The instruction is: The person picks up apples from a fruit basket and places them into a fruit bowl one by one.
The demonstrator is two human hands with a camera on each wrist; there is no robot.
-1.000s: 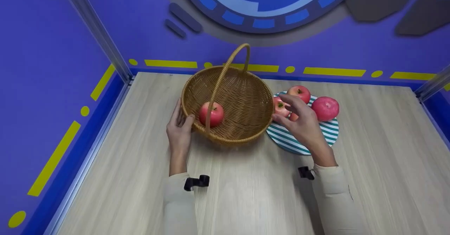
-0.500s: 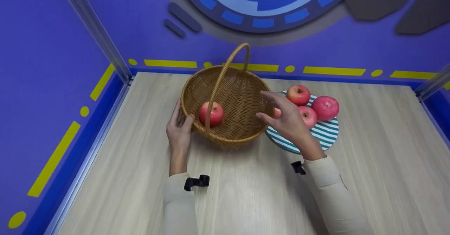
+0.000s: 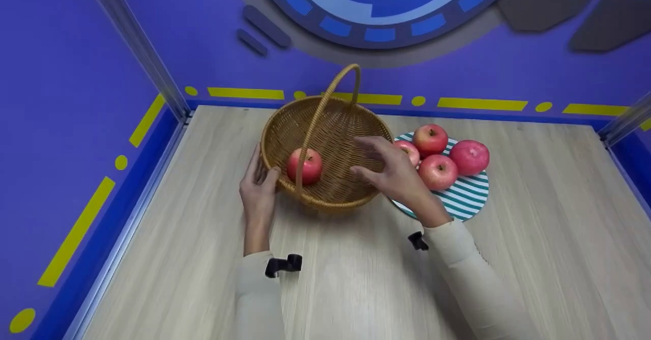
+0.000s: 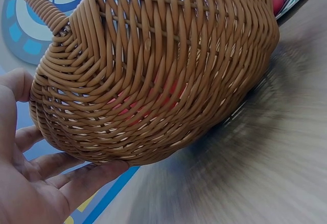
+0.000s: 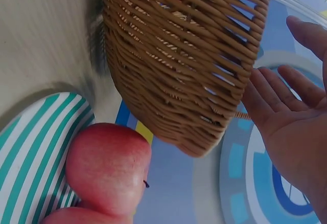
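Note:
A brown wicker basket (image 3: 342, 142) with a tall arched handle tilts towards me in the head view. One red apple (image 3: 311, 166) lies inside it at the left, behind the handle. My left hand (image 3: 258, 192) holds the basket's left side, thumb over the rim and fingers spread along the outer weave, as the left wrist view shows. My right hand (image 3: 391, 173) hovers over the basket's right part, holding nothing, thumb and fingers apart. Beside it, several apples (image 3: 438, 172) rest on a round green-and-white striped plate (image 3: 465, 205).
The pale wooden table (image 3: 325, 279) extends in front and to both sides. A blue wall (image 3: 213, 65) with yellow marks stands close behind the basket, and another blue panel (image 3: 61, 126) runs along the left. The plate lies close against the basket's right side.
My right hand has moved left from over the plate to above the basket, uncovering apples on the plate. The left hand and basket have stayed in place.

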